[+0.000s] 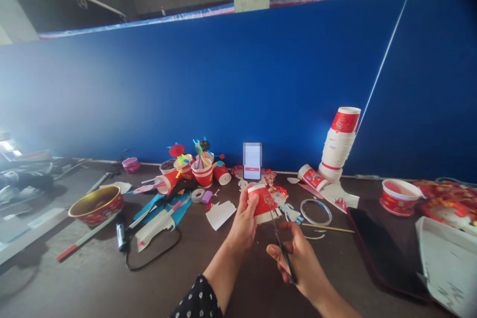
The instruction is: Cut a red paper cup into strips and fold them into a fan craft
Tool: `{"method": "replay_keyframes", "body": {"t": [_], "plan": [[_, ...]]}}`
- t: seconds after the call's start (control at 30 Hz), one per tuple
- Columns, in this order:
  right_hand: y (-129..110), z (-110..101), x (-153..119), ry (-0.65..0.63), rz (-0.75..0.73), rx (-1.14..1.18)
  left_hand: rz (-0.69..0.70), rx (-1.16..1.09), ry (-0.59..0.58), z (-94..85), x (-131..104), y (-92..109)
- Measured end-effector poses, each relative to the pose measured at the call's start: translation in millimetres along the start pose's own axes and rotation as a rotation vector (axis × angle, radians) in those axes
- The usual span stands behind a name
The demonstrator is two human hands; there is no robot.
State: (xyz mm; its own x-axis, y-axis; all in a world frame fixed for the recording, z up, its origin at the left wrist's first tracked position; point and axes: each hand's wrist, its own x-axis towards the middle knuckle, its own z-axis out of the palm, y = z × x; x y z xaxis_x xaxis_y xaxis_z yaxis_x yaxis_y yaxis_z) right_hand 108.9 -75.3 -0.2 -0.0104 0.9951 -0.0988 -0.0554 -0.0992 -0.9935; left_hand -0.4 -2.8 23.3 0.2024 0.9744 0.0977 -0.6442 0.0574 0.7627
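Observation:
My left hand (244, 216) grips a red and white paper cup (264, 202) by its left side, thumb on the front, above the middle of the table. In my right hand (298, 253) is a pair of scissors (280, 243), its handles looped by my fingers. The blades point up and away, and their tips meet the lower right part of the cup. Whether the blades have paper between them I cannot tell. Just behind the cup, a phone (252, 161) with a lit screen stands upright.
Left of my hands lie a white paper scrap (220, 214), a tape roll (198, 195) and a gold-lined bowl (97, 203). Decorated cups (202, 174) stand behind. To the right are a ring (316, 212), a wooden stick (328, 228), a tall cup stack (337, 146) and a dark tablet-like slab (385, 251).

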Motion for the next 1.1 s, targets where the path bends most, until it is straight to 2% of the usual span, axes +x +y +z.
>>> {"method": "replay_keyframes", "body": {"t": [0.37, 0.87, 1.1], "plan": [[-3.1, -0.8, -3.4, -0.042, -0.03, -0.038, 0.002, 0.026, 0.011, 0.0, 0.6, 1.1], [-3.7, -2.4, 2.0, 0.044, -0.002, -0.014, -0.052, 0.041, -0.017, 5.2, -4.6, -1.9], [-5.1, -1.5, 1.1, 0.028, 0.008, 0.007, -0.064, 0.054, 0.003, 4.9, -4.4, -0.9]]}}
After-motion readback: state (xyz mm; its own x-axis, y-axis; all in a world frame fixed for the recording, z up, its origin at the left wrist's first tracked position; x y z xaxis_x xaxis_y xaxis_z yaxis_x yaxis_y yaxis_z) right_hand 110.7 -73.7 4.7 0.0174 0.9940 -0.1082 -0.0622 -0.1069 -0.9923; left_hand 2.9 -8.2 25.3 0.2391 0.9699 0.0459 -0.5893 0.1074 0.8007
